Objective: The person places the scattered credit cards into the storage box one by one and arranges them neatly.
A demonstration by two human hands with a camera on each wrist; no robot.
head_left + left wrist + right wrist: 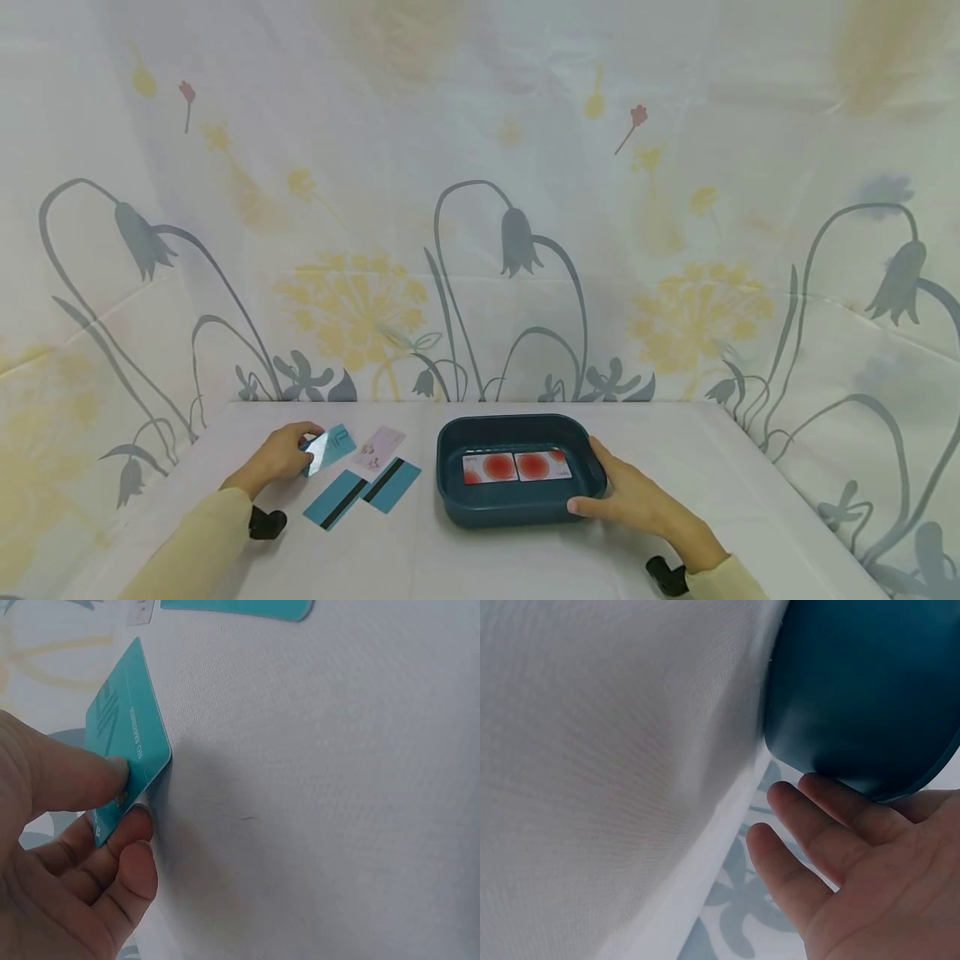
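Note:
A teal card [332,448] is pinched by my left hand [283,452], tilted up from the white table. In the left wrist view, the thumb presses the card's printed face [135,720] while fingers support it from behind. Beside it lie a pale pink-patterned card [378,447] and two teal cards with black stripes, one nearer [335,500] and one farther right [392,485]. My right hand [637,493] rests at the right end of a dark teal basin [517,515], thumb on the front rim; its other fingers extend fairly straight along the side [855,847].
Inside the basin two white-and-red cards lie side by side, a left one [490,468] and a right one [543,465]. A flower-printed curtain [480,208] hangs behind the table [420,558] and down both sides.

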